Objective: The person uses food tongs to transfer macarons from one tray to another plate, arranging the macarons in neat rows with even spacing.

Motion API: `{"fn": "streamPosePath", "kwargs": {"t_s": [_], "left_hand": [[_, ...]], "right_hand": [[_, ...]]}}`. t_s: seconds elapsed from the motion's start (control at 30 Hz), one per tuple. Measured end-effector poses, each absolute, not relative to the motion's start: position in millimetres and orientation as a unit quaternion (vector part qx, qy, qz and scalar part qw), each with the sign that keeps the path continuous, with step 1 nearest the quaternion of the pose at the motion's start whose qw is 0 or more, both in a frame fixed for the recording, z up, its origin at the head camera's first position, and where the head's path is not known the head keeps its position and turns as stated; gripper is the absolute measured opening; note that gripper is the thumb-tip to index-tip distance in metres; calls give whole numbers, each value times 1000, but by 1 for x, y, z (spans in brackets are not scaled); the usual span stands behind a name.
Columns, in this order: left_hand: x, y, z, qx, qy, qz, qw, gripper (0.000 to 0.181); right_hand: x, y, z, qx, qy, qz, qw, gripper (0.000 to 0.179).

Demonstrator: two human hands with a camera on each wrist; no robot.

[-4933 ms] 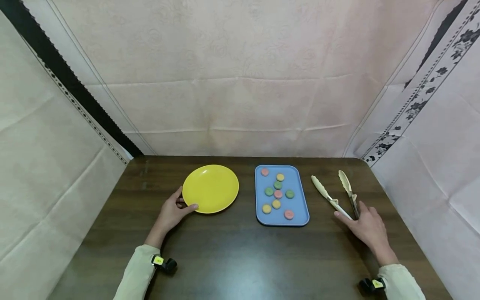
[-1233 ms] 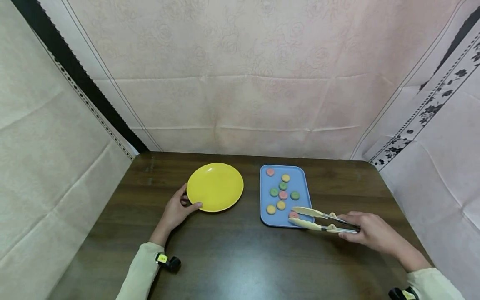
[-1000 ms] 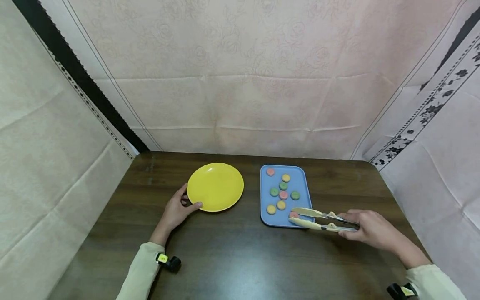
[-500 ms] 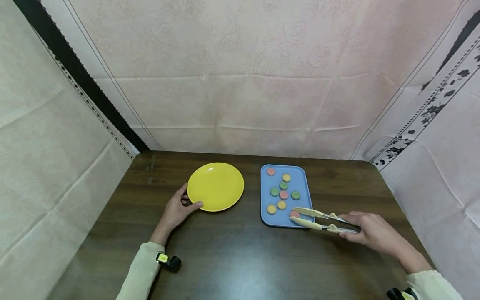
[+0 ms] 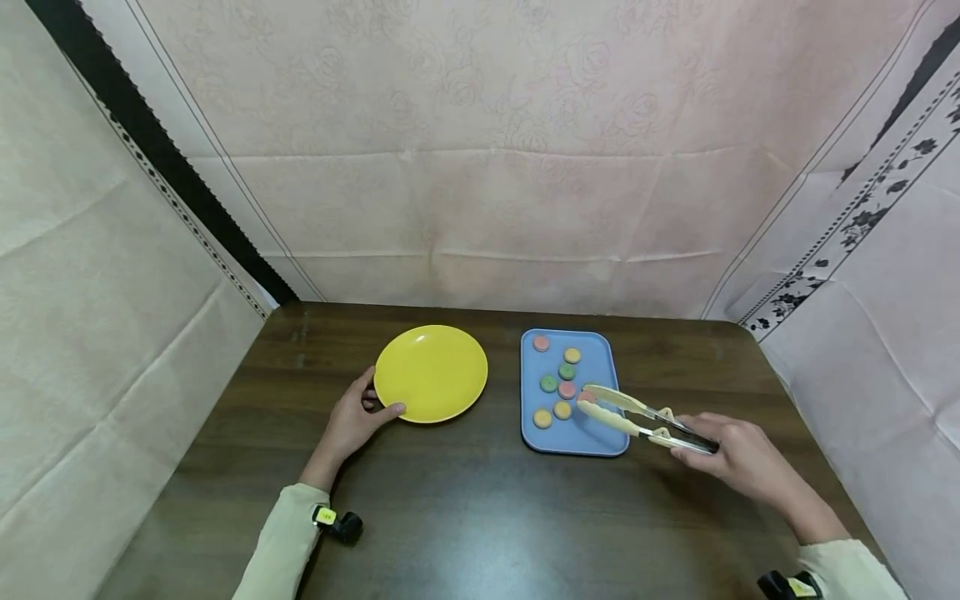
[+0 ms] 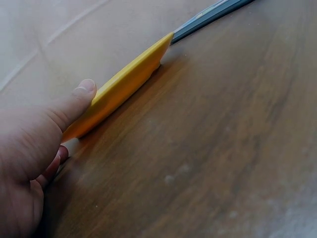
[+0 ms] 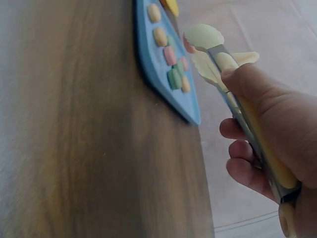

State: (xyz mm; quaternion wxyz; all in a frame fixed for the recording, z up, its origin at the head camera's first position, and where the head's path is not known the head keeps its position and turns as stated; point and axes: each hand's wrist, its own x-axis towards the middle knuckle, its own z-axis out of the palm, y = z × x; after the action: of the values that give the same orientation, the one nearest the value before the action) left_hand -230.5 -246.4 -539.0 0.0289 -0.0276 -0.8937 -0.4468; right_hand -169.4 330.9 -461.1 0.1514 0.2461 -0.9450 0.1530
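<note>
Here the right hand (image 5: 738, 458) grips tongs (image 5: 618, 422) partly hiding a pink disc (image 5: 586, 397); the left (image 5: 354, 427) pinches a plate (image 5: 431, 374).

Pale-green sleeves (image 5: 276, 546), black wrist cameras (image 5: 349, 528)

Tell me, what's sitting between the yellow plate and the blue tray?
Nothing sits there: between the yellow plate and the blue tray the head view shows only a narrow, bare strip of dark wooden table.

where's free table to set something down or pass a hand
Bare table: narrow gap between yellow plate and blue tray; broad near stretch between left hand and right hand. Crowded: tray, holding round pieces, tongs above; plate rim the left hand grips.
</note>
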Motion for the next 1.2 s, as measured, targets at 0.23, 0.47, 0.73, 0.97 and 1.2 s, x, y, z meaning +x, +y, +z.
{"fn": "streamPosePath", "kwargs": {"t_s": [0.23,0.47,0.73,0.97,1.2], "left_hand": [[-231,-249,-541,-19,-894,-447,23,104],[-231,-248,-542,-18,-897,-441,21,105],[-234,-246,-542,-20,-899,-438,18,106],[-232,-248,-542,-35,-892,-450,29,103],[-231,-249,-541,-34,-891,-452,28,102]], "right_hand": [[-183,310,-452,237,-937,188,173,42],[-200,283,-446,229,-934,215,171,48],[-224,248,-437,239,-927,246,150,51],[-249,209,-433,272,-921,256,116,55],[-273,172,-432,295,-913,263,97,54]]}}
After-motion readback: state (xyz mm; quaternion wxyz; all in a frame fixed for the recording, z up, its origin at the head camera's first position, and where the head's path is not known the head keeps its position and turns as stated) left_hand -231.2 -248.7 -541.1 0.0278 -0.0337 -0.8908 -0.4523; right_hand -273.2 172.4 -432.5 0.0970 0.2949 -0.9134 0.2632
